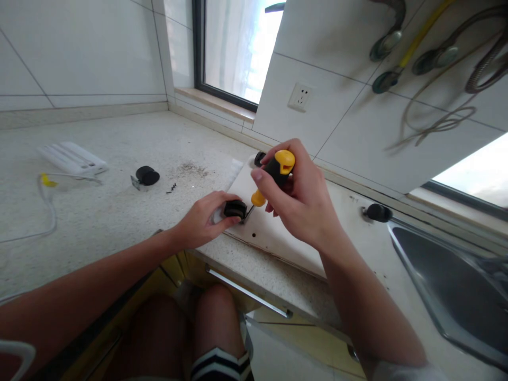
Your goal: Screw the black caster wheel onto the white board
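Observation:
My right hand (301, 198) grips a screwdriver (273, 174) with a black and yellow handle, its tip angled down at a black caster wheel (235, 209). My left hand (202, 219) holds that wheel against the corner of a white board (278, 233) lying on the speckled countertop (119, 211). A second black caster (260, 157) sits at the board's far corner, partly hidden behind my right hand.
A loose black caster (146, 175) and small dark screws (171, 187) lie on the counter to the left, beyond them a white power strip (71, 157) and cable. A steel sink (448, 275) lies right. Another caster (378, 212) rests near it. A wall socket (300, 97) is behind.

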Demonstrator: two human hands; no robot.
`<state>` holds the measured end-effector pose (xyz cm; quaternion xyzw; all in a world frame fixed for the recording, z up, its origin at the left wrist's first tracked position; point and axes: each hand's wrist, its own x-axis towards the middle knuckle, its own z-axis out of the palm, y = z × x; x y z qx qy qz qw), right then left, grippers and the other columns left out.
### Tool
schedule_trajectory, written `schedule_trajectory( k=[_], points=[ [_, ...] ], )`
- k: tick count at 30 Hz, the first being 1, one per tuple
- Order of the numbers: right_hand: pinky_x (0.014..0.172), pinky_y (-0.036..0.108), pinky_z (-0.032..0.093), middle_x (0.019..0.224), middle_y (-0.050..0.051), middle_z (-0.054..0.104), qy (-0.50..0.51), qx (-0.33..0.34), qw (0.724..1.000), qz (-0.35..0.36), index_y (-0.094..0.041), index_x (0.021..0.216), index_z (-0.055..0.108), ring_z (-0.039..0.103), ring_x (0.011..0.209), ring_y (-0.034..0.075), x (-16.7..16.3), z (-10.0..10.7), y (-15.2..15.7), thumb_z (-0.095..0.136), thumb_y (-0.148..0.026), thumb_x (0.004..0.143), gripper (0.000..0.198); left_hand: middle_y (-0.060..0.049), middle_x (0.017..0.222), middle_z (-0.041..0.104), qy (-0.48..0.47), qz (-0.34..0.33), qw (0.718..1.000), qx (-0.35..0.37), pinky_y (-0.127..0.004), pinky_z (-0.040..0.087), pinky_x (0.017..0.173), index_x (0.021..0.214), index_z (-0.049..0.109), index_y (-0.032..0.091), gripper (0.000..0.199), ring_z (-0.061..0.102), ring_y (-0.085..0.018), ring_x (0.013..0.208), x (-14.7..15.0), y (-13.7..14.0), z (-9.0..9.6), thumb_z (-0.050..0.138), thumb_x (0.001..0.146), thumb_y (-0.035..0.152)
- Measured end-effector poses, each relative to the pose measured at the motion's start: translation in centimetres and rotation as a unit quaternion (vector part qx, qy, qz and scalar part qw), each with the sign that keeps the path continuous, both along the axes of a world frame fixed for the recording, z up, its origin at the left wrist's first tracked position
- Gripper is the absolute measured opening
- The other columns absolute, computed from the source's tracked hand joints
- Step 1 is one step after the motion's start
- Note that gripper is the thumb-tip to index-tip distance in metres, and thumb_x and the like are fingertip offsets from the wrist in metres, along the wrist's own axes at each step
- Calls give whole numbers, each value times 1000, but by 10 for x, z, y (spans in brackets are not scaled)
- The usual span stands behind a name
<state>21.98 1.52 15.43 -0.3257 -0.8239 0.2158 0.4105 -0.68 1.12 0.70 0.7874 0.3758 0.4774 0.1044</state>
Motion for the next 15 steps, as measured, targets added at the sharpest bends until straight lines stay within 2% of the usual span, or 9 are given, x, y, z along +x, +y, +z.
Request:
schedule_trajectory(
  k=[4, 9, 15],
  points=[
    [60, 31, 52, 110, -1, 70, 23, 20, 999, -13, -31, 137, 48, 64, 67, 11, 2, 1, 0, 70, -23, 94, 49, -9, 122, 79, -1, -1, 1000, 3, -39, 59, 101, 134, 67, 21, 34, 76, -24, 111, 0, 0, -2, 75, 103, 33],
    [62, 33, 52, 95, -1, 68, 2, 68, 997, -32, -27, 124, 58, 62, 67, 13, 0, 0, -1, 67, -31, 100, 25, -11, 123, 79, -4, 3, 1000, -4, -40, 60, 102, 134, 67, 20, 34, 77, -25, 112, 1, 0, -1, 72, 103, 32],
    [73, 38, 52, 93, -1, 67, 50, 133, 987, -78, -27, 130, 55, 63, 76, 17, 2, -4, 3, 54, -20, 98, 32, -11, 126, 79, -1, -2, 1000, -31, -42, 60, 106, 137, 67, 20, 36, 76, -26, 114, 1, -1, 1, 70, 103, 31]
  ],
)
